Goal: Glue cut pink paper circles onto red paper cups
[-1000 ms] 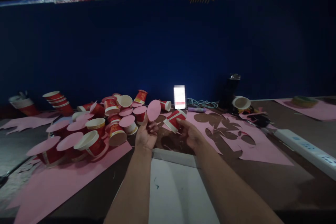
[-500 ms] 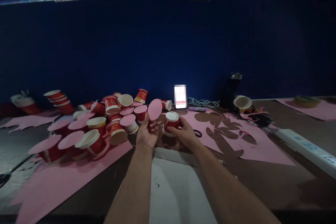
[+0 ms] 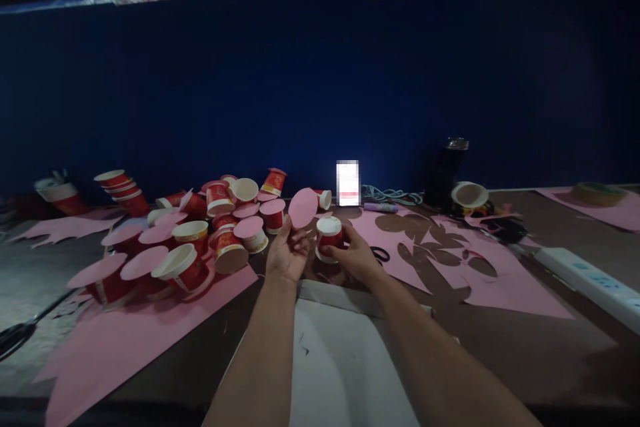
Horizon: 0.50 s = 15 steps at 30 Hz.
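My left hand (image 3: 289, 250) pinches the lower edge of a pink paper disc (image 3: 303, 207), which is held up and tilted. Just to its right, my right hand (image 3: 357, 255) grips the side of a red paper cup (image 3: 329, 237), its white end facing up. Disc and cup are apart. Left of my hands stand and lie several red cups; many carry pink discs, such as the cup with a disc (image 3: 251, 234) nearest my left hand. An open cup (image 3: 179, 267) leans among them.
A lit phone (image 3: 349, 183) stands behind the cup, beside a purple marker (image 3: 381, 207). Cut pink paper (image 3: 505, 287) and a white power strip (image 3: 590, 283) lie to the right. A white board (image 3: 345, 360) is under my forearms. Scissors (image 3: 20, 333) are at far left.
The view has shifted slightly, so the scene sits a little further right. My left hand still holds the disc, now turned slightly more toward the camera, and my right hand still holds the cup.
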Each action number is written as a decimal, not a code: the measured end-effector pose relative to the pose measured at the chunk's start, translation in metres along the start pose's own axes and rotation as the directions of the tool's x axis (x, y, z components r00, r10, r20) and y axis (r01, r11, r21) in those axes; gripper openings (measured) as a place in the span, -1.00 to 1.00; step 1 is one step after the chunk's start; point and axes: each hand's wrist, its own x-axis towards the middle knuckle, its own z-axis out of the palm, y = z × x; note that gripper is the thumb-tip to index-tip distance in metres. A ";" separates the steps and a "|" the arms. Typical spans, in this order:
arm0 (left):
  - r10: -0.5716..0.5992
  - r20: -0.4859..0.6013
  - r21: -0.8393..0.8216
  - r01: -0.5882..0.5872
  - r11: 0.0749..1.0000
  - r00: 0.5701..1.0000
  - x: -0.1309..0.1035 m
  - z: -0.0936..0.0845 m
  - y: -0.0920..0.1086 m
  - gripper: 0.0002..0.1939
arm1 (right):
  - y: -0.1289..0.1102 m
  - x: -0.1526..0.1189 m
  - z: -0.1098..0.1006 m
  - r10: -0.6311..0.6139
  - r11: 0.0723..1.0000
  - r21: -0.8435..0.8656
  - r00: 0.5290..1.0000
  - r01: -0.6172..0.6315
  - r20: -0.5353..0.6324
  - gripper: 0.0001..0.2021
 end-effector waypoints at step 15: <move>0.009 -0.027 0.002 -0.009 1.000 1.000 0.001 0.000 -0.001 -0.90 | 0.005 0.004 0.001 0.015 0.998 -0.064 0.999 -0.017 -0.028 -0.48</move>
